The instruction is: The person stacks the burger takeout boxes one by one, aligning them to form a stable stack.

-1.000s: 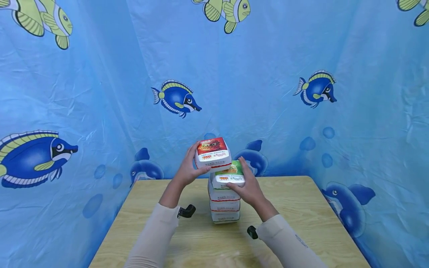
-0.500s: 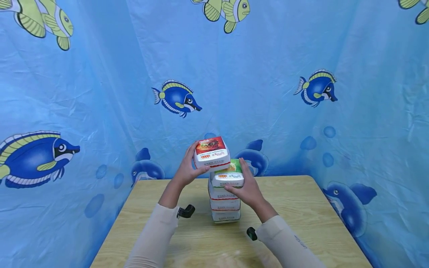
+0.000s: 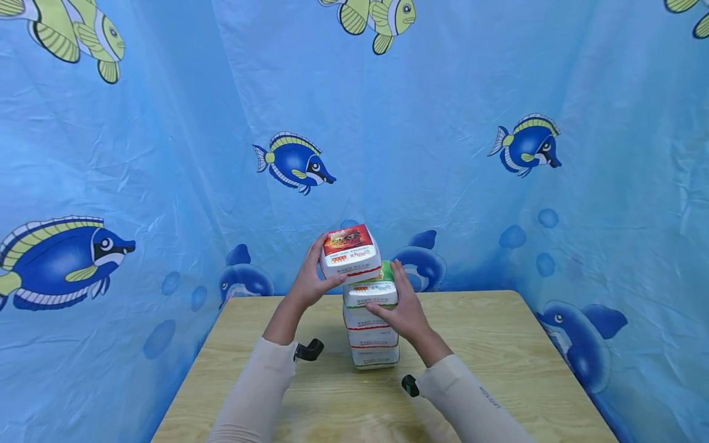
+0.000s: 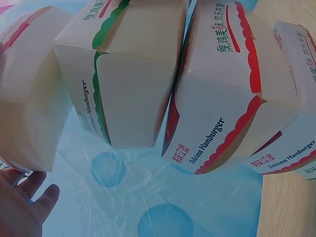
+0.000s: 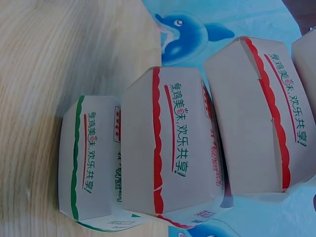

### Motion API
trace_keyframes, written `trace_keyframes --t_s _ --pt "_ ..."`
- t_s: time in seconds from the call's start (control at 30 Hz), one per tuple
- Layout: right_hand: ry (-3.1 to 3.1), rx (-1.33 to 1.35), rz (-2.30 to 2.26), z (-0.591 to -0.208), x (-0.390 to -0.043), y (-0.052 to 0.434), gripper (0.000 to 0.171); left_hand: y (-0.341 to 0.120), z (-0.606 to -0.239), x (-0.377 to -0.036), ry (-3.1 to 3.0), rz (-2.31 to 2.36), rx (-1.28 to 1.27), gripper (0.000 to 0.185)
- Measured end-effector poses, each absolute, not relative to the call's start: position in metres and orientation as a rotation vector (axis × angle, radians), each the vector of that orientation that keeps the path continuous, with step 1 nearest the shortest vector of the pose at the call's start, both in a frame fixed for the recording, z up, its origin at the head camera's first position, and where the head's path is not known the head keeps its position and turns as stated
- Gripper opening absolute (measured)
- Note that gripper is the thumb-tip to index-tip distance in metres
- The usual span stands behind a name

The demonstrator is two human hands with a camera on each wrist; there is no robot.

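In the head view my left hand [image 3: 306, 284] grips a burger box [image 3: 350, 251] with a red printed top by its left side, thumb across the front. This box is tilted and raised over the stack. Below it, my right hand [image 3: 407, 311] holds a green-topped burger box [image 3: 370, 294] at its right side and front corner. That box sits at the top of a column of several white burger boxes [image 3: 373, 338] with red or green scalloped trim. The left wrist view shows the raised box [image 4: 32, 103] apart from the green-trimmed box [image 4: 131, 98], with my left fingertips under its edge.
The column stands on a light wooden table [image 3: 249, 357], near the middle. Behind and at both sides hangs a blue curtain [image 3: 388, 154] printed with fish and dolphins. A small black wrist camera [image 3: 309, 350] juts from the left sleeve, another [image 3: 410, 386] from the right.
My right hand has shifted the green-topped box slightly left on the column. The red-topped box in my left hand has stayed almost in place.
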State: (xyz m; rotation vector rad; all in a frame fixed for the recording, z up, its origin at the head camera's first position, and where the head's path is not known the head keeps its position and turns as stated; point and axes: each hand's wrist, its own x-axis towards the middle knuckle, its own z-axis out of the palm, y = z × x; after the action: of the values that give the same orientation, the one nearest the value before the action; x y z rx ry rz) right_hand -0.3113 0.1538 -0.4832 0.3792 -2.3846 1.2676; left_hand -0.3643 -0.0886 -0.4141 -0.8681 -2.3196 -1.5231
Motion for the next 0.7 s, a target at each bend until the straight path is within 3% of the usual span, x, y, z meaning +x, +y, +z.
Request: trace_keyframes --t_s 0.7 --pt "-2.302 0.438 1.363 -0.484 -0.312 0.165 0.111 -0.058 -0.411 -0.363 -2.451 -1.435 -0.948 0.105"
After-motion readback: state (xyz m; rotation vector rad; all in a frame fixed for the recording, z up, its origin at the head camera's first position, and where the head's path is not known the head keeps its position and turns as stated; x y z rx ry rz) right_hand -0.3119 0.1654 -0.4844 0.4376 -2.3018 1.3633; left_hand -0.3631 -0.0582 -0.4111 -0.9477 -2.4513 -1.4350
